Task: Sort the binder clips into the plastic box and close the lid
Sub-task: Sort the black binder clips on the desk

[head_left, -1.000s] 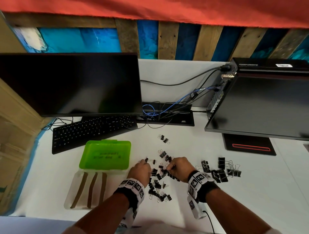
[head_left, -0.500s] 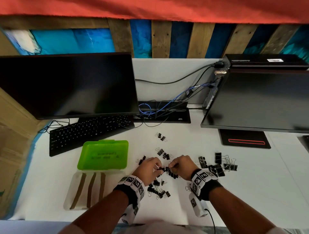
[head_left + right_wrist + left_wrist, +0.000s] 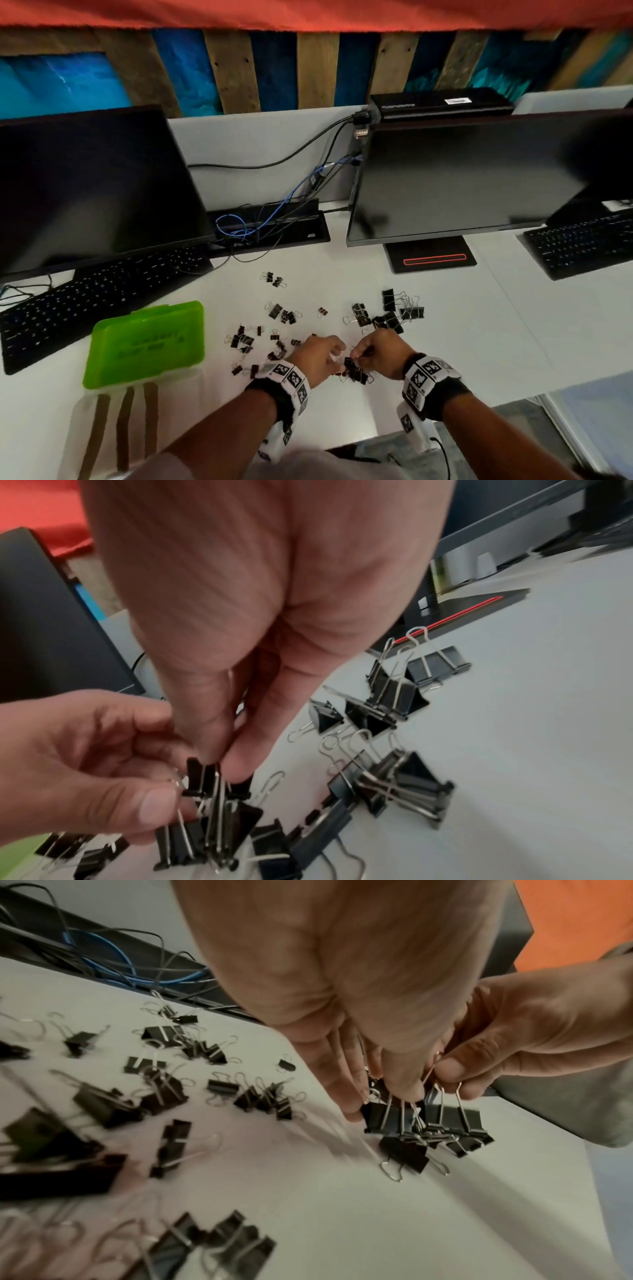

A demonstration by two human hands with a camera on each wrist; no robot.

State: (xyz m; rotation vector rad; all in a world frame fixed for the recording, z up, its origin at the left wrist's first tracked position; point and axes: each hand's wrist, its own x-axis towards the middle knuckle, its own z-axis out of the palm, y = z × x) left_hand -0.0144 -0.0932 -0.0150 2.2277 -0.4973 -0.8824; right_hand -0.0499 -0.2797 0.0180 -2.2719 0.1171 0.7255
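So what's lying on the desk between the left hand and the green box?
In the head view, small loose binder clips lie scattered between the left hand and the green box.

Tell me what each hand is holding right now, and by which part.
Both hands hold one tangled cluster of binder clips. The left hand and the right hand pinch it by the wire handles at its top; the black bodies hang below.
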